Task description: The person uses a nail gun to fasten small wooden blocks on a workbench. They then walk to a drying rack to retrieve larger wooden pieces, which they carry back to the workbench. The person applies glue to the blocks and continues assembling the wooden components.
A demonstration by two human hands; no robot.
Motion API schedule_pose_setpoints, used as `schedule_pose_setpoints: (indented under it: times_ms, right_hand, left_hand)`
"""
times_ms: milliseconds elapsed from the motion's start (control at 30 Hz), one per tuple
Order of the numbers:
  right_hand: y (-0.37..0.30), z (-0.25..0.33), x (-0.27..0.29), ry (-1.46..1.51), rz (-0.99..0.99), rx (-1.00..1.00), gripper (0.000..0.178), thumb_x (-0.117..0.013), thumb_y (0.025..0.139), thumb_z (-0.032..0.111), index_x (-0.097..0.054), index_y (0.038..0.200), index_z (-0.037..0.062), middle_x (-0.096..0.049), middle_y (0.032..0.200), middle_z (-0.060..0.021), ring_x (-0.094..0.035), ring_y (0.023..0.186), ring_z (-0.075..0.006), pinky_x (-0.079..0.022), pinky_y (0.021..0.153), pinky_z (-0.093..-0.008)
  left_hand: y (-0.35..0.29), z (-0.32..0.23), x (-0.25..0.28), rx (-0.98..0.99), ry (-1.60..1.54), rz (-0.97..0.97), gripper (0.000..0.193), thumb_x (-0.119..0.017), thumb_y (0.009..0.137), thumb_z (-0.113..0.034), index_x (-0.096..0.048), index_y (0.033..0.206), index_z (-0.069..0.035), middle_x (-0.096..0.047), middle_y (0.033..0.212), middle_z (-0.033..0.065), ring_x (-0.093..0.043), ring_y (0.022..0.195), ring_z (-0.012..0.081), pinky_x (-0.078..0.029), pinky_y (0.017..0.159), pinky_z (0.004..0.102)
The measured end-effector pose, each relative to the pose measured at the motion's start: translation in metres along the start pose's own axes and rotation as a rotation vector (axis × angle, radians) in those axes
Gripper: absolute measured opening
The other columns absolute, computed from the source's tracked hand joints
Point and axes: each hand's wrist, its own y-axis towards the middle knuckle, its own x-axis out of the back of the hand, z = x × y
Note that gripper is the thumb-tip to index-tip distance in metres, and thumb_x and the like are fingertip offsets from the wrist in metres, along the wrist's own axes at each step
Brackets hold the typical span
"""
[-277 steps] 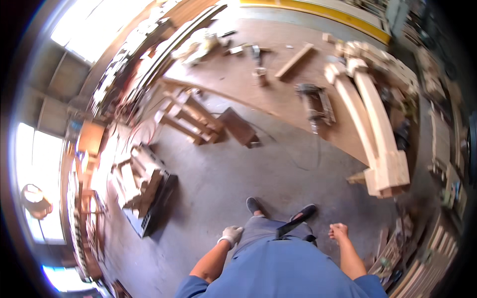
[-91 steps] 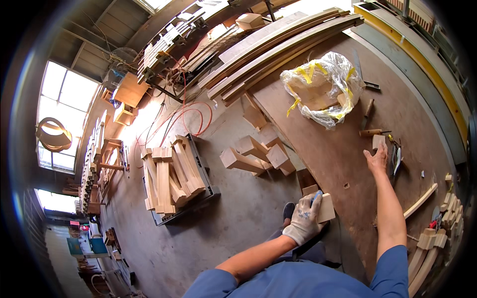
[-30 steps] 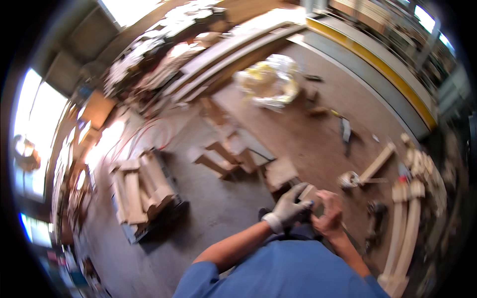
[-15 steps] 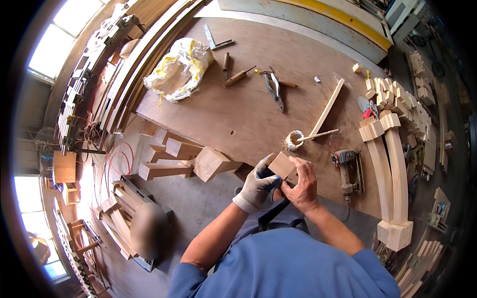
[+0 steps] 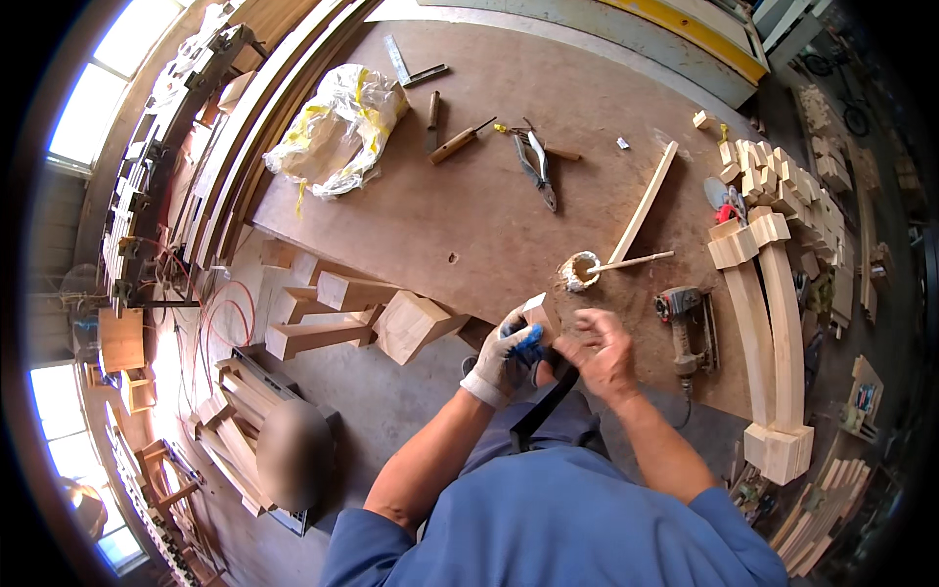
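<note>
My left hand (image 5: 506, 358), in a white work glove with blue on the fingers, grips a small pale wooden block (image 5: 541, 313) over the near edge of the bench. Close to the block's right side is my bare right hand (image 5: 600, 356), its fingers loosely bent and apart, a little blurred by motion. I see nothing held in it. A small crusted pot (image 5: 579, 273) with a wooden stick (image 5: 634, 262) across its rim stands just beyond the block. To the right lies an air nailer (image 5: 684, 333).
Pliers (image 5: 536, 174), a chisel-like tool (image 5: 456, 145), a square (image 5: 411, 65) and a crumpled plastic bag (image 5: 337, 127) lie on the bench (image 5: 421, 215). Curved wooden legs (image 5: 779, 333) and piled blocks (image 5: 782, 181) occupy the right side. Wooden legs (image 5: 416, 325) stick out below the left edge.
The block has turned in my left hand and shifted slightly left. My right hand has come away from the block, moving a little right with its fingers loosened.
</note>
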Motion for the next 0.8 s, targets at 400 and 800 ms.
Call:
schedule_pose_setpoints:
  times_ms: [400, 800]
  right_hand:
    - [0.102, -0.036, 0.047, 0.093, -0.180, -0.207, 0.028, -0.075, 0.101, 0.025, -0.073, 0.113, -0.0003, -0.069, 0.081, -0.0021, -0.062, 0.064, -0.0086, -0.051, 0.057, -0.0272]
    - [0.095, 0.000, 0.070, -0.250, -0.170, 0.222, 0.015, -0.065, 0.104, 0.016, -0.069, 0.100, 0.0023, -0.071, 0.078, -0.0124, -0.072, 0.068, -0.0254, -0.055, 0.063, -0.0396]
  left_hand:
    - [0.018, -0.003, 0.013, -0.064, 0.315, -0.082, 0.062, -0.082, 0.093, -0.018, -0.057, 0.146, 0.001, -0.068, 0.134, 0.0103, -0.068, 0.118, 0.0224, -0.057, 0.105, 0.0396]
    - [0.042, -0.004, 0.024, 0.061, 0.006, -0.068, 0.022, -0.069, 0.105, -0.021, -0.062, 0.121, -0.007, -0.072, 0.114, 0.0090, -0.075, 0.098, 0.0280, -0.064, 0.094, 0.0420]
